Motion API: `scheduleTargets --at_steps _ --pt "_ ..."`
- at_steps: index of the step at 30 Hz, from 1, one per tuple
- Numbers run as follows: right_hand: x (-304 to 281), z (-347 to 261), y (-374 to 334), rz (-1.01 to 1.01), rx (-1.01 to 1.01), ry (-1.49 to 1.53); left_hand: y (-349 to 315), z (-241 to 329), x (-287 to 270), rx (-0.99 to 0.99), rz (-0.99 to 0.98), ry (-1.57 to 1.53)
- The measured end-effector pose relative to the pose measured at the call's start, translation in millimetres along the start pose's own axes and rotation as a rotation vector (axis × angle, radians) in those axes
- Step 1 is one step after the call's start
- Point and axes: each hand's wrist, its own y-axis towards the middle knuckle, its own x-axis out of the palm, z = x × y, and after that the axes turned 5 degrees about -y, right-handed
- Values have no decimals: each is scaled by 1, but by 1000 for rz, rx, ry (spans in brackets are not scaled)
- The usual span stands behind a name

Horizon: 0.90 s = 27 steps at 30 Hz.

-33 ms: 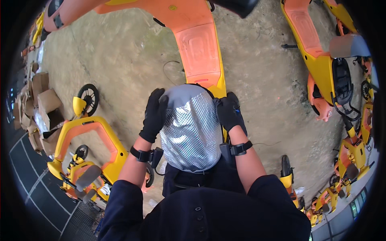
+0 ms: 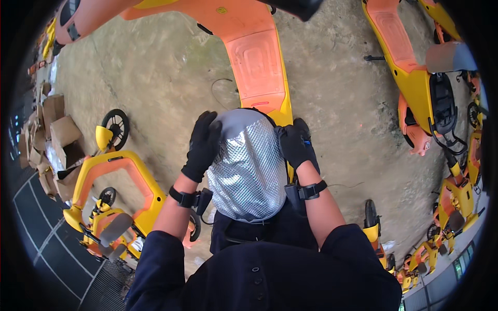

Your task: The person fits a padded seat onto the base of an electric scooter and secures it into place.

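Note:
A silver, reflective seat cover (image 2: pixel 249 171) with a mesh-like texture and a grey far end is over the scooter seat in front of my body. My left hand (image 2: pixel 203 147), in a black glove, is at the cover's left edge, its fingers stretched forward and holding nothing that shows. On the far right edge, my gloved right hand (image 2: pixel 300 144) has its fingers bent and pressed onto the cover's rim. Ahead of the seat runs the scooter's orange footboard (image 2: pixel 257 67) with yellow sides. The seat itself is hidden under the cover.
Another yellow and orange scooter (image 2: pixel 116 171) is at the left, with one (image 2: pixel 410 78) at the far right. Several more line the right rim. Cardboard boxes (image 2: pixel 65 135) are piled at the left. A thin dark wire (image 2: pixel 213 93) lies on the dirt floor.
My left hand has shifted slightly to the right and its fingers have lifted a little from the cover. The right hand stays at the rim.

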Motion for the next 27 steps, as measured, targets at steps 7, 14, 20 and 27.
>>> scheduleTargets --at_steps 7,14,20,27 --pt "17 23 10 -77 46 246 79 22 53 463 -600 -94" --pt "17 18 16 -204 84 388 116 17 86 295 -1284 -133" --pt "23 33 22 -177 -16 441 136 30 106 465 -1500 43" --pt "14 23 21 -227 -52 386 140 25 118 349 -1614 188"
